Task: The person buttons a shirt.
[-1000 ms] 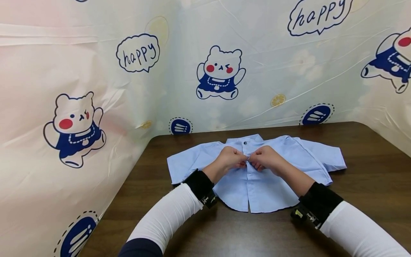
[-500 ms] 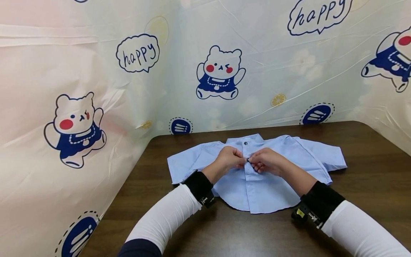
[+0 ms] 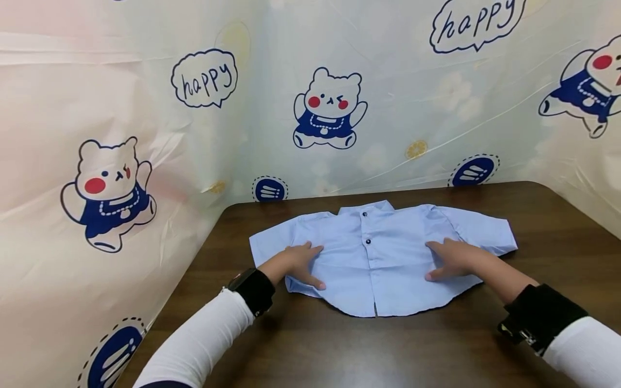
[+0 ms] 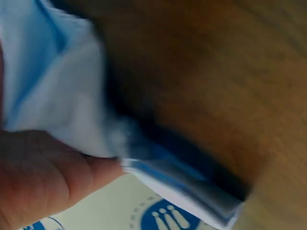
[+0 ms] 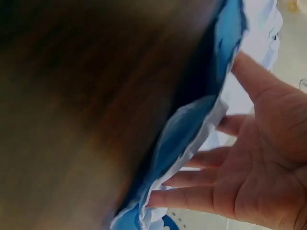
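A small light-blue short-sleeved shirt [image 3: 400, 275] lies spread face up on the table, its collar [image 3: 380, 207] away from me. Two dark round buttons [image 3: 368, 242] show on the upper front placket. My left hand [image 3: 297, 263] rests on the left side of the shirt, below the sleeve, thumb and fingers spread. On the opposite side, my right hand [image 3: 455, 258] touches the shirt with its fingers spread. In the right wrist view the straight fingers [image 5: 192, 197] lie against the shirt's edge. The left wrist view shows cloth beside the left hand [image 4: 43, 177], partly blurred.
The brown wooden table [image 3: 320, 350] extends in front of the shirt and to both sides. Behind it hangs a pale curtain [image 3: 271, 108] printed with cartoon bears and "happy" bubbles. Black straps with small cameras [image 3: 519, 331] sit on both wrists.
Both hands have let go of the placket at the second button and moved apart to the shirt's sides. The second button now shows on the placket. The head view has shifted slightly.
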`<state>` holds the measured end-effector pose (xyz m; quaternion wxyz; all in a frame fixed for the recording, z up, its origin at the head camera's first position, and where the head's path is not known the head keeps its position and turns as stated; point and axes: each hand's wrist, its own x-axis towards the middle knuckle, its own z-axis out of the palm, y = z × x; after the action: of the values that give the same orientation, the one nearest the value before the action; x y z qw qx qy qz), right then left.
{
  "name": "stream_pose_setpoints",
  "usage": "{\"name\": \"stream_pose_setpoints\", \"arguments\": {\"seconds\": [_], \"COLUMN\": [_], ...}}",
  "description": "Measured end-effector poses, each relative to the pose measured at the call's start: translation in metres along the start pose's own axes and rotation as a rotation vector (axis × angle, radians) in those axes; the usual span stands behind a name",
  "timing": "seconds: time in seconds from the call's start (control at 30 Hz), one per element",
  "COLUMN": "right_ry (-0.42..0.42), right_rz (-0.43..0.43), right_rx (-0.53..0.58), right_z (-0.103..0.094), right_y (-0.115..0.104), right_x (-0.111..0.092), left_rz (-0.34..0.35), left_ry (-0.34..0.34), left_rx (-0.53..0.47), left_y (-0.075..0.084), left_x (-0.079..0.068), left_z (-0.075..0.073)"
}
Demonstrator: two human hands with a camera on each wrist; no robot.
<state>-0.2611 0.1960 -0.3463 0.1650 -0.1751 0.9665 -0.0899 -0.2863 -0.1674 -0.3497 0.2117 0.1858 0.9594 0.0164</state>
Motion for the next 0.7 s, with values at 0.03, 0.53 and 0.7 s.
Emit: {"name": "stream_pose_setpoints", "arguments": {"seconds": [0.03, 0.53, 0.7], "right_ry": [-0.038, -0.108, -0.119], "right_rz": [0.009, 0.068, 0.094], "right_rx": [0.018, 0.065, 0.065], "right_z": [0.002, -0.02, -0.022], "right_y": [0.002, 0.005, 0.008], "right_x": [0.001, 0.052, 0.059], "left_rz": [-0.007, -0.089, -0.073], "left_ry": [-0.021, -0.088, -0.107], "left_rx": [0.004, 0.021, -0.022], "left_y": [-0.003, -0.037, -0.037], "left_x": [0.002, 0.051, 0.054], "left_z": [0.002, -0.017, -0.025]}}
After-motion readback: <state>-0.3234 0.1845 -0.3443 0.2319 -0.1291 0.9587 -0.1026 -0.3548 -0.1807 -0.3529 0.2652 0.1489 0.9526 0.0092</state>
